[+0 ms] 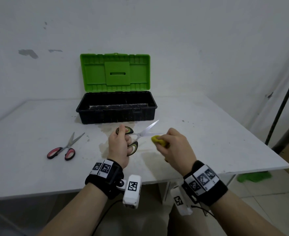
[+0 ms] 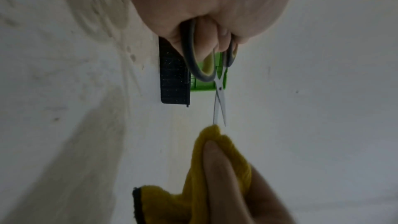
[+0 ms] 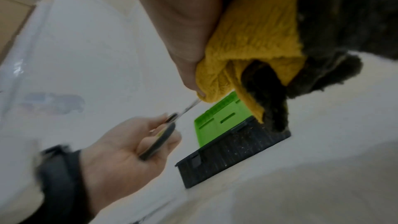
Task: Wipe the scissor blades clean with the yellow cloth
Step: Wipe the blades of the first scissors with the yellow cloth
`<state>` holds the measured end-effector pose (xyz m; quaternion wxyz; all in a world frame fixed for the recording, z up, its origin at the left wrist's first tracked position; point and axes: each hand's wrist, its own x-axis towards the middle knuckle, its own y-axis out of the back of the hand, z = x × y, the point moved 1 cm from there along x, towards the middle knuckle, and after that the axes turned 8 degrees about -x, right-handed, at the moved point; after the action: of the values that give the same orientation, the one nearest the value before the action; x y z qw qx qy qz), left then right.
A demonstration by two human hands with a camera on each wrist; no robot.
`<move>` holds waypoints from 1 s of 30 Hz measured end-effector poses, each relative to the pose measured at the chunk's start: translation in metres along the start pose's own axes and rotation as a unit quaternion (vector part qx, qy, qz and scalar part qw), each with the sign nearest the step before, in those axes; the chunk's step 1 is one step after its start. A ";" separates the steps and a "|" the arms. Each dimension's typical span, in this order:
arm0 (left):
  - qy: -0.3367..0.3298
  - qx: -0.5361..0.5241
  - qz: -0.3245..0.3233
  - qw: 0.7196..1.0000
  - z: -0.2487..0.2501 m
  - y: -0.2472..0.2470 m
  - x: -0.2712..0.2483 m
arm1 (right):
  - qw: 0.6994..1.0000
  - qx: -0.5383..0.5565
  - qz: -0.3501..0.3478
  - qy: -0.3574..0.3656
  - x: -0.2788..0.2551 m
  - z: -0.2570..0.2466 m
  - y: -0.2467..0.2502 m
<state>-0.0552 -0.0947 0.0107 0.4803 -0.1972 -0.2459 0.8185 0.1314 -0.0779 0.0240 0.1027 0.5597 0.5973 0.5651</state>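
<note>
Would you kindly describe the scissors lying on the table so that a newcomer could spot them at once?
Start at the open toolbox with its green lid at the back of the white table. Look forward and left of it: the red-handled scissors lie flat, blades slightly apart. No hand touches them, whereas the left hand holds up the grey-and-green pair.

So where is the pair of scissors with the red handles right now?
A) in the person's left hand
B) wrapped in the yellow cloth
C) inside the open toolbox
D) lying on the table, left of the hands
D: the red-handled scissors lie on the white table, untouched, left of the left hand, which holds the green-and-grey scissors instead.
</note>
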 end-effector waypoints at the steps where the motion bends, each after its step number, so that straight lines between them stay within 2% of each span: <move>1: 0.002 -0.014 0.002 1.000 0.002 0.000 0.001 | 1.000 -0.009 0.012 -0.021 0.005 0.011 0.002; 4: 0.002 -0.028 -0.002 1.000 0.005 -0.001 0.004 | 0.995 -0.048 0.021 -0.081 0.018 0.040 0.003; 9: 0.009 -0.027 -0.026 0.999 0.001 -0.012 -0.001 | 0.979 -0.109 -0.062 -0.159 0.038 0.066 -0.006; 16: 0.018 -0.058 -0.033 0.998 -0.006 -0.025 -0.002 | 0.962 -0.103 -0.149 -0.203 0.051 0.087 -0.010; 21: 0.013 -0.053 -0.031 0.998 -0.008 -0.029 0.001 | 0.960 -0.058 -0.190 -0.196 0.048 0.088 -0.010; 25: 0.009 -0.059 -0.025 0.998 -0.008 -0.032 0.003 | 0.963 -0.053 -0.176 -0.196 0.042 0.081 -0.004; 27: 0.007 -0.069 -0.023 0.997 -0.008 -0.034 0.005 | 0.969 -0.054 -0.146 -0.190 0.038 0.072 0.003; 30: 0.007 -0.085 -0.019 0.996 -0.007 -0.036 0.006 | 0.977 0.017 -0.087 -0.193 0.031 0.048 0.016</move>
<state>-0.0288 -0.0728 0.0258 0.4787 -0.2383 -0.3150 0.7842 0.1659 -0.0309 0.0360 0.2554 0.6063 0.6218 0.4250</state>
